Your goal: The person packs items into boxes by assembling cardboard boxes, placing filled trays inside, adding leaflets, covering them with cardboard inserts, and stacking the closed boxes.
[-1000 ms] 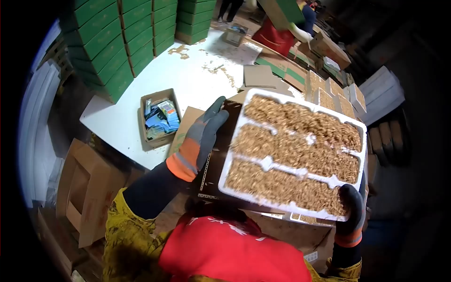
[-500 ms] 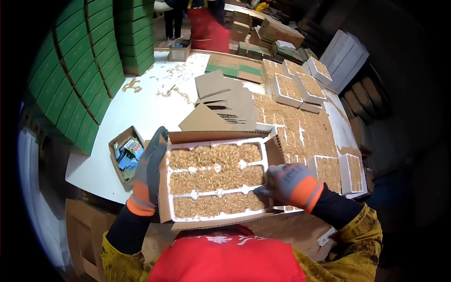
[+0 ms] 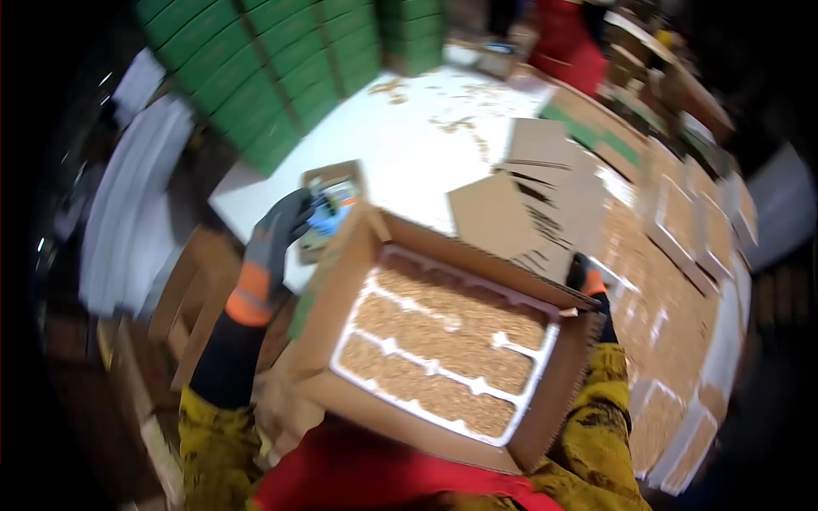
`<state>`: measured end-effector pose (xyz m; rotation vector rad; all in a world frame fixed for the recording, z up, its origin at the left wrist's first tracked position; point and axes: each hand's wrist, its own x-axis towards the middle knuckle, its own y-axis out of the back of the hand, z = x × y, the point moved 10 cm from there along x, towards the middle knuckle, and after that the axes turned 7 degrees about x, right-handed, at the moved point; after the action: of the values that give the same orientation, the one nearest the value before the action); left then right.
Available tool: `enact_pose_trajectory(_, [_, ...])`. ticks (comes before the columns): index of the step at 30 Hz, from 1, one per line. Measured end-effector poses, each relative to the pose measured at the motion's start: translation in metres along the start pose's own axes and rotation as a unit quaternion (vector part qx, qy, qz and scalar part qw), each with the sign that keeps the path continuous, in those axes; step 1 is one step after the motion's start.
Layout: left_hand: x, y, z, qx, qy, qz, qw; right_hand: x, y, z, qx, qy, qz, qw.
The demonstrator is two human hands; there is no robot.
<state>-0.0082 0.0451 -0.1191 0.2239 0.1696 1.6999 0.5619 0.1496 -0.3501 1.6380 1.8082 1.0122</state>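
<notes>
A cardboard box [image 3: 341, 366] with raised walls is tilted in front of me. Inside it lies a white foam tray [image 3: 433, 366], its compartments filled with brown, grain-like flakes [image 3: 430, 345]. My right hand [image 3: 584, 274], in a grey and orange glove, grips the far right corner of this box; most of the hand is hidden behind the wall. Off the box, my left hand [image 3: 285, 230] is at the near left edge of a small carton [image 3: 354, 170] of blue packets [image 3: 328, 217]. Its curled fingers are blurred, and whether they hold a packet does not show.
Green boxes [image 3: 256, 94] stand in tall stacks at the table's far left. Cardboard sheets [image 3: 494, 213] lie fanned out beyond the box. More filled foam trays [image 3: 677, 217] cover the right side. A person in a red apron [image 3: 567, 47] stands across the white table [image 3: 409, 111].
My left hand has let go of the box's left side and moved to the packet carton. The box has turned and tilted, with my right hand now at its far corner. The view has swung left.
</notes>
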Motion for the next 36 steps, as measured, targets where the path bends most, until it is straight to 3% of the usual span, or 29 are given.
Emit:
enact_pose_trajectory(3, [0.015, 0.064, -0.09, 0.086, 0.059, 0.066, 0.992, 0.007, -0.012, 0.01, -0.126, 0.074, 0.057, 0.988])
enact_pose_trajectory(5, [0.023, 0.078, -0.126, 0.209, 0.09, 0.078, 0.97, 0.001, 0.009, 0.044, -0.228, -0.155, -0.063, 0.959])
enact_pose_trajectory(7, [0.039, 0.078, -0.145, 0.273, 0.097, 0.098, 0.952, -0.012, 0.051, 0.067, -0.192, 0.0, 0.125, 0.973])
enact_pose_trajectory(9, [0.061, 0.076, -0.153, 0.375, 0.028, 0.131, 0.917, -0.029, 0.108, 0.103, -0.083, -0.153, 0.139, 0.975])
enact_pose_trajectory(11, [0.085, 0.071, -0.184, 0.38, 0.13, 0.129, 0.907, -0.071, 0.162, 0.15, 0.185, -0.329, 0.267, 0.887])
enact_pose_trajectory(13, [0.111, 0.054, -0.2, 0.438, 0.179, 0.118, 0.873, -0.1, 0.206, 0.117, 0.307, -0.286, 0.3, 0.857])
enact_pose_trajectory(15, [0.136, 0.042, -0.225, 0.464, 0.229, 0.084, 0.852, -0.126, 0.239, 0.056, 0.307, -0.248, 0.395, 0.829])
enact_pose_trajectory(17, [0.147, 0.034, -0.233, 0.499, 0.213, 0.143, 0.828, -0.143, 0.245, -0.012, 0.294, -0.234, 0.367, 0.851])
enact_pose_trajectory(19, [0.151, 0.032, -0.24, 0.481, 0.207, 0.142, 0.84, -0.157, 0.25, -0.052, 0.23, -0.221, 0.359, 0.877])
enact_pose_trajectory(23, [0.168, 0.055, -0.299, 0.42, 0.251, 0.136, 0.861, -0.184, 0.248, -0.079, 0.227, -0.217, 0.389, 0.866])
enact_pose_trajectory(24, [0.158, 0.058, -0.269, 0.38, 0.242, 0.124, 0.884, -0.186, 0.244, -0.092, 0.228, -0.206, 0.394, 0.866])
enact_pose_trajectory(29, [0.165, 0.07, -0.26, 0.259, 0.155, 0.101, 0.948, -0.199, 0.239, -0.13, 0.198, -0.134, 0.42, 0.876])
enact_pose_trajectory(31, [0.174, 0.078, -0.281, 0.221, 0.16, 0.106, 0.956, -0.201, 0.24, -0.134, 0.223, -0.153, 0.408, 0.872])
enact_pose_trajectory(32, [0.176, 0.079, -0.272, 0.184, 0.106, 0.116, 0.97, -0.203, 0.241, -0.136, 0.235, -0.163, 0.404, 0.869])
enact_pose_trajectory(34, [0.164, 0.077, -0.201, 0.133, -0.008, 0.144, 0.981, -0.207, 0.25, -0.154, 0.185, -0.163, 0.404, 0.881])
enact_pose_trajectory(36, [0.139, 0.063, -0.101, 0.173, -0.023, 0.088, 0.981, -0.201, 0.253, -0.189, 0.163, -0.099, 0.41, 0.892])
